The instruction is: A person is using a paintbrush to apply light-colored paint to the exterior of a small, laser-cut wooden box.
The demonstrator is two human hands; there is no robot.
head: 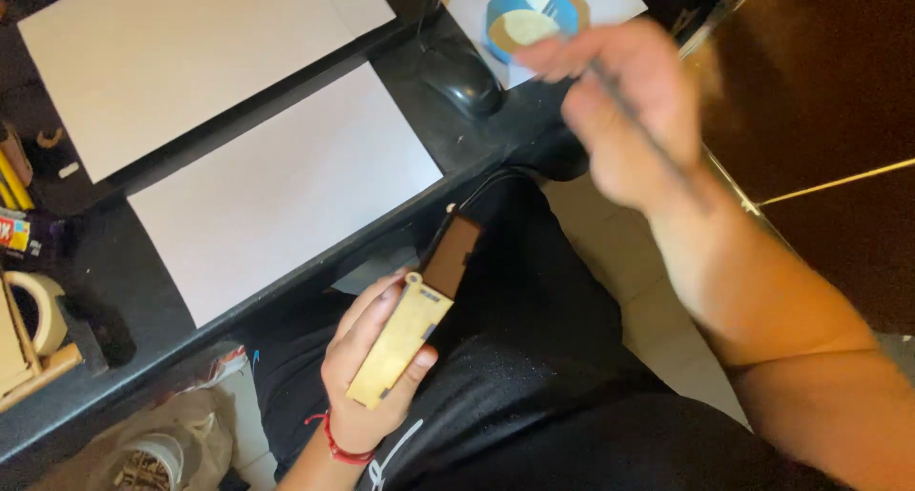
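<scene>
The left hand (367, 367) grips a small wooden box (405, 334) over the lap. The right hand (629, 110), blurred, pinches a thin brush (610, 81) above the black desk (124, 291).

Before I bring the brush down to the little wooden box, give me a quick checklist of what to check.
1. Left hand grips the wooden box firmly: ok, fingers wrap around it over the lap.
2. Box face turned up toward the camera: ok, its pale side shows.
3. Right hand holds the brush steadily: cannot tell, the hand is blurred with motion.
4. Brush tip loaded: cannot tell, the tip is hidden by blur near the blue tape roll.
5. White sheets on the black desk free for setting the box down: ok.
6. Computer mouse out of the brush's way: not ok, it sits close by the right hand.
</scene>
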